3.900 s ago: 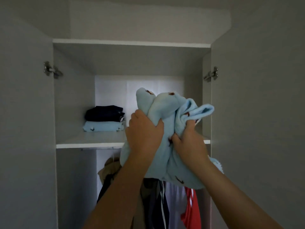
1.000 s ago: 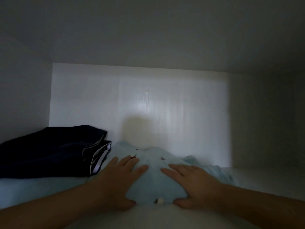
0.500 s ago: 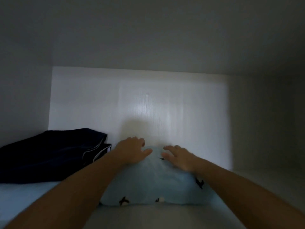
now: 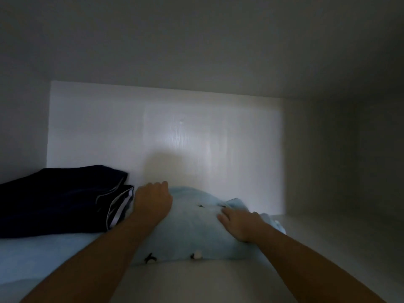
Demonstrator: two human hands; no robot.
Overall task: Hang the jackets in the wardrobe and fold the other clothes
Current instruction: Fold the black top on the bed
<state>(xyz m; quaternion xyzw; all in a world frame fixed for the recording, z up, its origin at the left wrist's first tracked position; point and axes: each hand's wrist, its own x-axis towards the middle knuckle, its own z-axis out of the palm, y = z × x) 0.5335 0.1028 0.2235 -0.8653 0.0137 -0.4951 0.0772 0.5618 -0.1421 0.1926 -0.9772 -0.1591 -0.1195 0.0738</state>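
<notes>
A light blue garment with small dark marks (image 4: 192,232) lies bundled on the white wardrobe shelf (image 4: 196,283). My left hand (image 4: 153,202) sits on the bundle's far left end. Its fingers bend down over the back edge of the cloth and the tips are hidden. My right hand (image 4: 239,223) lies flat on the right side of the bundle with the fingers spread, pressing on it. Both forearms reach in from the bottom of the view.
A folded dark navy garment with pale piping (image 4: 61,197) lies on a folded light blue one (image 4: 32,256) at the shelf's left, touching the bundle. The white back panel (image 4: 175,138) stands close behind. The shelf's right part (image 4: 328,237) is bare; the ceiling is low.
The bundle was carried up and laid on the shelf. Since half a second ago my left hand slid left and curled over the far edge, and my right hand drew back to the right.
</notes>
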